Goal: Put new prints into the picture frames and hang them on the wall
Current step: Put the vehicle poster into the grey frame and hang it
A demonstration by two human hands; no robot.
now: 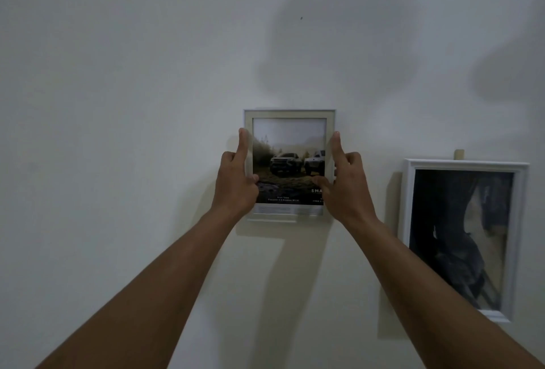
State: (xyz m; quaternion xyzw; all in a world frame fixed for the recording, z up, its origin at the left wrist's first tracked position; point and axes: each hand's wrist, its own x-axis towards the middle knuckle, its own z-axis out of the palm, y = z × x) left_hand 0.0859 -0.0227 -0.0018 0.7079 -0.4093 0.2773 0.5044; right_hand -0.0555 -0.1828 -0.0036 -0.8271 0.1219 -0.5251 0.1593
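Pinching the frame [290,113] by both side edges with left hand [236,183] and right hand [343,186], thumbs on the front, forefingers straight up the rails. Held against or just off the wall [118,103], cannot tell which, near a hung white frame [466,163]. Likely the hanging step, with print [289,159] already in. Next, probably: lift toward the dark speck [301,18] above, perhaps a nail, and hook on by feel.

The matt painted wall [132,103] backs a smooth pale frame [289,113] and a glossy white moulded frame [467,164].
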